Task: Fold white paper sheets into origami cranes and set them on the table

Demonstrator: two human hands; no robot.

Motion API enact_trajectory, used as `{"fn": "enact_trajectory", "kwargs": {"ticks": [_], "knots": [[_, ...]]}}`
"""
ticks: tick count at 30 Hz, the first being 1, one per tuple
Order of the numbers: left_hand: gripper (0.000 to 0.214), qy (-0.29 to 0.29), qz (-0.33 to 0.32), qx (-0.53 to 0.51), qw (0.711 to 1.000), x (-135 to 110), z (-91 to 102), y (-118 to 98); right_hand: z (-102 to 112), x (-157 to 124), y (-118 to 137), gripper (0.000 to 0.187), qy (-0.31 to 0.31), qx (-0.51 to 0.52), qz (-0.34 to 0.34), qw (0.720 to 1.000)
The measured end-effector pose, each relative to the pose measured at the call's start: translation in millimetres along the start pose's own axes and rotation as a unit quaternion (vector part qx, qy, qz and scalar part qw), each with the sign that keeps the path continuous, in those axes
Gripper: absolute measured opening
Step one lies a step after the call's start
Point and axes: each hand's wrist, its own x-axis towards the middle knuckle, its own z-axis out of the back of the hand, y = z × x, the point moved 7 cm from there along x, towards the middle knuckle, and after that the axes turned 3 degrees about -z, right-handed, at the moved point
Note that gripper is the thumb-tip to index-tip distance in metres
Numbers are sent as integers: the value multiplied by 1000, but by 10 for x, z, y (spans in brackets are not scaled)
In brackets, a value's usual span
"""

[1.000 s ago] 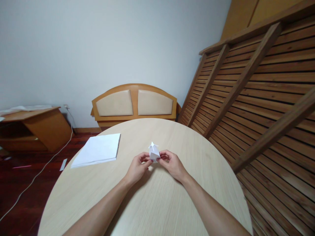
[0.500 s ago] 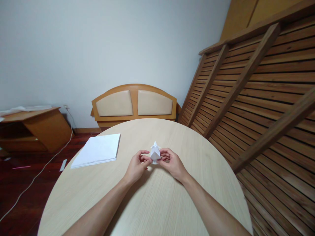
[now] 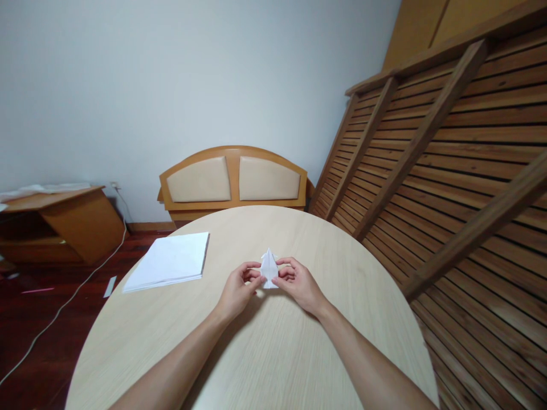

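A small folded white paper figure [image 3: 269,269] is between my two hands over the middle of the round table [image 3: 273,347]. It has a pointed tip at the far end, small points out to the sides and a crease down its centre. My left hand [image 3: 240,286] pinches its left edge between thumb and fingers. On the other side, my right hand [image 3: 299,285] grips the right edge the same way, thumb near the bottom. Parts of both side edges are hidden behind the fingertips.
A stack of white paper [image 3: 171,261] lies at the table's left. Beyond the table stands a padded headboard [image 3: 233,176]. A slatted wooden frame [image 3: 427,171] leans along the right. On the left floor are a cable [image 3: 77,293] and a wooden cabinet [image 3: 85,228].
The paper figure's raised front flap now lies flatter, showing a smooth face with a centre crease. My hands have hardly moved.
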Motion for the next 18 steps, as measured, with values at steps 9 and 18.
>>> {"fn": "enact_trajectory", "kwargs": {"ticks": [9,18], "knots": [[43,-15,0,-7,1000,7,19,35,33,25,-32,39,-17,20,-4,1000],[34,-13,19,-8,1000,12,14,38,28,23,-44,32,-4,10,-9,1000]]}}
